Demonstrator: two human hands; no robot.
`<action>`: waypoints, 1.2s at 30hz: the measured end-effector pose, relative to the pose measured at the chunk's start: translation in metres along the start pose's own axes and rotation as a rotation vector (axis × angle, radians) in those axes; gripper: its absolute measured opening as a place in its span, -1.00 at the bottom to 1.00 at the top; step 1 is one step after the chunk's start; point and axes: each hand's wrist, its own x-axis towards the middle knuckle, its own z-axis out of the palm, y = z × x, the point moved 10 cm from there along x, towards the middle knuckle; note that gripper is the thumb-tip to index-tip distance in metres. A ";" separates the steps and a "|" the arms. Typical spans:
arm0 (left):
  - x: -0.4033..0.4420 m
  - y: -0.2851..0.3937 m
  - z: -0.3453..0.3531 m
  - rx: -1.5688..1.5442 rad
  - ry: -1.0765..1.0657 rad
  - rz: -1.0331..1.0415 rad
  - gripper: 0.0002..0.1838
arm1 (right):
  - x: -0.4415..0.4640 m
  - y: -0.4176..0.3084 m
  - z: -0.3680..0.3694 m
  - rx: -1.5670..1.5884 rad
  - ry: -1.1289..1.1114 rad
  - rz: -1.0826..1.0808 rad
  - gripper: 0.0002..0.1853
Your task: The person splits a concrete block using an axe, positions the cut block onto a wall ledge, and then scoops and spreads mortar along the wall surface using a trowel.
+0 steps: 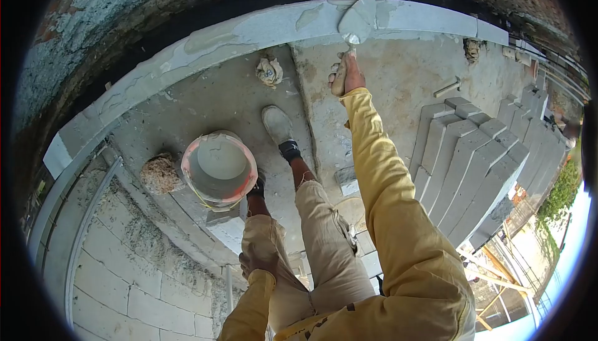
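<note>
Looking down from head height over yellow sleeves [380, 154] and tan trousers [327, 216] onto a rough concrete floor [205, 104]. Stretching far ahead with the right hand [349, 76], curling its fingers closed around the handle of a trowel [357, 24], and holding the pale, smeared blade over the top of a low wall [249, 29] of light grey blocks, apparently touching. Resting the left hand [258, 261] at the left trouser leg, but not being able to tell whether spread or folded. Judging the trowel likely light, stiff and hard to break, perhaps slippery with damp paste; favouring a hold on the handle, behind the blade, with a firm wrist against any weight out front. Seeing, left of a dusty shoe [276, 123], a bucket [251, 165] holding grey paste [221, 156], with a rubble lump [159, 174] just beside it. Finding, to the right, a hammer-like tool [447, 87] on the floor and, nearer, stacked blocks [464, 148].
</note>
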 end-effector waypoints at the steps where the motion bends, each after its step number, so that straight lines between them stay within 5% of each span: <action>1: 0.000 -0.002 -0.001 -0.004 0.006 -0.005 -0.07 | 0.006 0.017 -0.005 -0.025 0.029 0.027 -0.48; 13: 0.003 -0.008 -0.003 0.013 -0.053 -0.034 -0.02 | -0.110 0.133 -0.012 -0.330 0.022 0.069 -0.58; 17: 0.003 -0.010 0.000 -0.036 -0.059 -0.027 -0.02 | -0.126 0.136 -0.005 -0.380 0.075 -0.089 -0.65; 20: 0.006 -0.018 0.008 -0.064 -0.036 0.003 -0.02 | -0.135 0.082 0.036 -0.565 0.151 -0.531 -0.66; 24: 0.009 -0.021 0.015 -0.077 -0.027 0.017 -0.01 | -0.097 0.056 0.069 -0.693 0.246 -0.811 -0.53; 26: 0.007 -0.020 0.015 -0.094 -0.017 0.046 -0.03 | -0.060 0.066 0.075 -0.565 0.236 -0.606 -0.51; 29: 0.010 -0.025 0.026 -0.151 -0.048 0.083 0.00 | -0.021 0.078 0.086 -0.721 0.302 -0.590 -0.48; 32: 0.015 -0.030 0.046 -0.202 -0.039 0.142 0.01 | 0.018 0.101 0.089 -1.028 0.383 -0.654 -0.45; 36: 0.013 -0.024 0.044 -0.247 -0.014 0.256 0.02 | 0.029 0.126 0.094 -0.880 0.200 -0.750 -0.34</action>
